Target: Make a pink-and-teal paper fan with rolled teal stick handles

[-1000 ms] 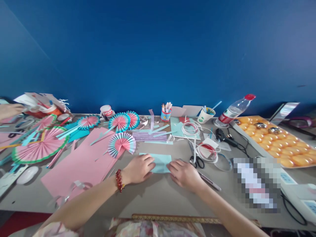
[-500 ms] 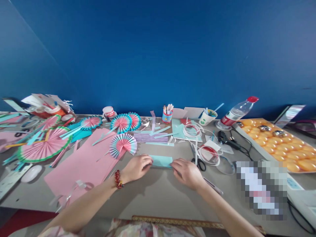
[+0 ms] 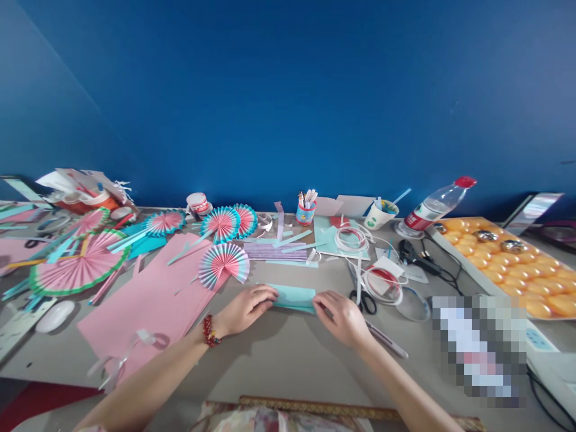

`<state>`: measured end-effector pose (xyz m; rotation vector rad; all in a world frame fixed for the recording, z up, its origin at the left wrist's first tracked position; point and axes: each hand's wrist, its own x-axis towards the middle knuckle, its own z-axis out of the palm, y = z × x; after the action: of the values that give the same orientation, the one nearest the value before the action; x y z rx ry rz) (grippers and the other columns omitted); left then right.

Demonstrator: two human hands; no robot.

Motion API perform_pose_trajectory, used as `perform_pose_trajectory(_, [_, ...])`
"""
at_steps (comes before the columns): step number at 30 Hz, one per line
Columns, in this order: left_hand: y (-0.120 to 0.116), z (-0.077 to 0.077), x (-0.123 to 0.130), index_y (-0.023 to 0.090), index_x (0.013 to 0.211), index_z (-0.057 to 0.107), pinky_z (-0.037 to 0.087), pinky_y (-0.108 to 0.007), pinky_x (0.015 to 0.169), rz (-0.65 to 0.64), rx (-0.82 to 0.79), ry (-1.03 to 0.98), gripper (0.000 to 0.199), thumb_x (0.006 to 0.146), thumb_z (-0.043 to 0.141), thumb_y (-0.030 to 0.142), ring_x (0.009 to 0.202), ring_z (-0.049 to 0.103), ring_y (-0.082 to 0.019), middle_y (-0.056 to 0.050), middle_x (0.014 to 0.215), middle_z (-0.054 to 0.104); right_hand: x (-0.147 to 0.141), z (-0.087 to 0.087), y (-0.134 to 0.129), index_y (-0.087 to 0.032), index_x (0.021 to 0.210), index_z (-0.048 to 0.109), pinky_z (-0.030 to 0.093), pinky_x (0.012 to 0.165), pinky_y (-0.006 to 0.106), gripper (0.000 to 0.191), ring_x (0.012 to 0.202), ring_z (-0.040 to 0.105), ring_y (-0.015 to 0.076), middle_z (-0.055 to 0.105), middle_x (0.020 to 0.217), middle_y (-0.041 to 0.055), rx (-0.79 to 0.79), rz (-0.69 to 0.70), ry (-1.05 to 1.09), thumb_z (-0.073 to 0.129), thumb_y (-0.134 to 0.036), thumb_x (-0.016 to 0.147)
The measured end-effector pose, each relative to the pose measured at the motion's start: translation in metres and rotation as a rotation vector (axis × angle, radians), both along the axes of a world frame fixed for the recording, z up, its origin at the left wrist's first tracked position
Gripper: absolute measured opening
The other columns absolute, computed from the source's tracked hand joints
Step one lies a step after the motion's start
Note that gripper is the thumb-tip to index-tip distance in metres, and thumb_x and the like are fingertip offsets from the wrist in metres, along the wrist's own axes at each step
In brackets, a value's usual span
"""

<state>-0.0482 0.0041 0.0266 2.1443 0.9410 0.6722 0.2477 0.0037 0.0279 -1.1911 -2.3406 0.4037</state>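
A light blue strip of paper (image 3: 294,297) with a crease along its length lies between my hands, near the middle of the table. My left hand (image 3: 252,306) pinches its left end, fingers curled over the paper. At the right end, my right hand (image 3: 339,315) grips it between thumb and fingers. A pink and blue folded paper fan (image 3: 224,265) rests just beyond my left hand. Black-handled scissors (image 3: 368,302) and a slim grey cutter (image 3: 387,341) lie to the right of my right hand.
Pink paper sheets (image 3: 148,306) and several paper fans (image 3: 81,264) spread over the left side. Purple strips (image 3: 281,251), a pen cup (image 3: 306,211), a paper cup (image 3: 380,215) and a plastic bottle (image 3: 436,207) stand or lie behind. Ribbon rolls (image 3: 381,285) and an orange bubbled tray (image 3: 504,258) sit right.
The blue paper's near edge is now raised and a darker lower band shows under the crease. Both hands stay at its ends, with the right fingers drawn in more.
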Motion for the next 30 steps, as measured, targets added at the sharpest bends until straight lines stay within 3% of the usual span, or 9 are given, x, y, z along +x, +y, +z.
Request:
perform_pose_trajectory(6, [-0.002,0.007,-0.004,0.021,0.120,0.060,0.044,-0.034,0.104,0.048,-0.102,-0.115,0.028,0.096,0.045,0.019,0.119,0.058,-0.021,-0.009,0.125,0.064,0.002,0.000,-0.005,-0.021,0.092,0.059,0.045,0.067,0.029,0.022,0.071,0.062,0.0191,0.065,0.078,0.0047,0.015,-0.032,-0.024,0.039,-0.027,0.100])
perform_pose_trajectory(12, [-0.007,0.008,-0.004,0.022,0.125,0.057,0.045,-0.037,0.104,0.106,0.029,-0.022,0.038,0.088,0.054,0.014,0.120,0.057,-0.022,-0.009,0.124,0.062,0.002,-0.003,-0.008,-0.022,0.094,0.059,0.047,0.068,0.029,0.021,0.074,0.064,0.0198,0.067,0.081,0.0051,0.015,-0.036,0.001,0.040,-0.026,0.100])
perform_pose_trajectory(17, [-0.012,0.004,-0.004,0.022,0.121,0.058,0.043,-0.039,0.108,0.156,0.130,0.048,0.035,0.089,0.050,0.011,0.121,0.056,-0.022,-0.009,0.124,0.063,0.004,0.000,-0.013,-0.022,0.098,0.060,0.050,0.070,0.030,0.017,0.078,0.066,0.0198,0.070,0.086,0.0055,0.029,-0.003,0.062,0.042,-0.023,0.099])
perform_pose_trajectory(20, [-0.015,0.004,-0.006,0.023,0.126,0.056,0.039,-0.044,0.111,0.224,0.146,0.034,0.036,0.092,0.050,0.016,0.130,0.049,-0.025,-0.010,0.137,0.055,0.004,0.006,-0.016,-0.023,0.105,0.061,0.052,0.078,0.031,0.019,0.090,0.068,0.0207,0.072,0.096,0.0075,0.057,0.040,0.125,0.043,-0.020,0.098])
perform_pose_trajectory(23, [-0.015,0.003,-0.007,0.024,0.134,0.049,0.040,-0.046,0.110,0.341,0.054,-0.081,0.043,0.092,0.057,0.028,0.134,0.045,-0.027,-0.012,0.143,0.049,0.005,0.013,-0.018,-0.024,0.111,0.060,0.054,0.082,0.032,0.023,0.099,0.068,0.0215,0.072,0.105,0.0099,0.065,0.054,0.185,0.042,-0.018,0.097])
perform_pose_trajectory(27, [-0.006,-0.001,-0.003,0.021,0.117,0.060,0.047,-0.040,0.100,0.382,-0.138,-0.319,0.027,0.094,0.057,0.036,0.113,0.060,-0.023,-0.009,0.119,0.064,0.005,0.023,-0.018,-0.024,0.110,0.059,0.054,0.071,0.030,0.020,0.080,0.071,0.0192,0.072,0.100,0.0102,0.058,-0.024,0.276,0.043,-0.021,0.098])
perform_pose_trajectory(30, [0.001,0.000,0.001,0.019,0.098,0.065,0.048,-0.035,0.094,0.371,-0.141,-0.444,0.021,0.094,0.058,0.038,0.105,0.061,-0.021,-0.008,0.110,0.066,0.003,0.030,-0.021,-0.026,0.108,0.058,0.053,0.065,0.028,0.016,0.064,0.067,0.0161,0.071,0.091,0.0068,0.055,-0.072,0.351,0.046,-0.023,0.097])
